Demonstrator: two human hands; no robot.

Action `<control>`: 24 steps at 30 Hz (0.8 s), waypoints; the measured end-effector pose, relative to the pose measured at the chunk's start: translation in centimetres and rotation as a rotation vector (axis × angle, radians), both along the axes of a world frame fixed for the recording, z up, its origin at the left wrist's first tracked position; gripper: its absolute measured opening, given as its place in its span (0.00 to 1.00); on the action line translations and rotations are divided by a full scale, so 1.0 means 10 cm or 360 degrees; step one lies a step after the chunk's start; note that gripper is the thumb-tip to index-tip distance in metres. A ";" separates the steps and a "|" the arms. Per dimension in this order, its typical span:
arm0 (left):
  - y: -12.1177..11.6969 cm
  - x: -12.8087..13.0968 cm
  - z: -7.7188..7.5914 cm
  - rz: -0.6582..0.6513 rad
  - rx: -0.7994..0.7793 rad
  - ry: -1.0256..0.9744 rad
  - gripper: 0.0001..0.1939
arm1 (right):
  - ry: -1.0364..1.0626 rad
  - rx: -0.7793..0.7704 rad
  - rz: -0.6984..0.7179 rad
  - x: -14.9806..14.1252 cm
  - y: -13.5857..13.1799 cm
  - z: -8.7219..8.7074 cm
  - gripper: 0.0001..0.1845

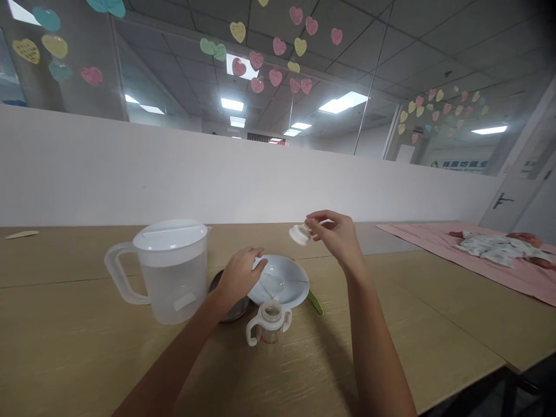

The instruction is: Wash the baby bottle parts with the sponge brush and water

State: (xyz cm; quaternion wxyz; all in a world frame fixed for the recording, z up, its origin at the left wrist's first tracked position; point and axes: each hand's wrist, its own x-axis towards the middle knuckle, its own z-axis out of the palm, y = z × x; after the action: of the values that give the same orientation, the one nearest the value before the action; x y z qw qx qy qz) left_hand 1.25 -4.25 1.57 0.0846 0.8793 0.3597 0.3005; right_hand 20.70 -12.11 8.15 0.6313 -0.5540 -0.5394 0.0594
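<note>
My right hand is raised above the table, its fingertips pinching a baby bottle nipple with a white collar. Lower and to the left, my left hand is over the left rim of a white bowl, thumb and fingers apart and holding nothing. Whether it touches the rim I cannot tell. Something clear, hard to make out, lies in the bowl. In front of the bowl stands a baby bottle with two white handles and an uncovered mouth. A dark round dish is partly hidden beneath my left hand and wrist.
A clear lidded pitcher stands at the left. A green strip-like object sticks out from behind the bowl. On the right, a baby doll in patterned clothes lies on a pink cloth. A white wall borders the table's back.
</note>
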 end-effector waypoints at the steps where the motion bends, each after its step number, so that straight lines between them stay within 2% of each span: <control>1: -0.06 -0.01 0.07 -0.0109 -0.0052 -0.0174 0.21 | -0.0049 -0.0034 0.0057 -0.05 0.02 -0.01 0.14; 3: -0.18 -0.04 0.19 -0.0263 -0.0129 -0.0428 0.26 | -0.0147 -0.0078 0.0164 -0.17 0.05 -0.03 0.13; 6: -0.30 -0.06 0.29 -0.0303 -0.0161 -0.0553 0.30 | -0.0251 -0.0050 0.0258 -0.37 0.07 -0.06 0.12; 11: -0.32 -0.07 0.36 -0.0338 -0.0178 -0.0558 0.19 | -0.0433 -0.0022 0.0370 -0.59 0.03 -0.07 0.09; 14: -0.33 -0.09 0.39 -0.0302 -0.0118 -0.0611 0.18 | -0.0401 0.0014 0.0405 -0.62 -0.01 -0.06 0.10; 19: -0.39 -0.11 0.43 -0.0259 0.0054 -0.0620 0.18 | -0.0344 -0.0072 0.0532 -0.62 -0.01 -0.05 0.19; 24: -0.41 -0.15 0.46 -0.0326 0.0197 -0.0588 0.19 | -0.0226 -0.0060 0.0557 -0.58 0.00 -0.06 0.18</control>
State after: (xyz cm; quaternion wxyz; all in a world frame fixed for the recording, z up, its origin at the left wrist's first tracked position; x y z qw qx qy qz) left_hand -0.29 -8.32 6.20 0.1250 0.8448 0.2276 0.4678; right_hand 14.88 -12.10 7.54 0.5612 -0.4662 -0.6695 0.1393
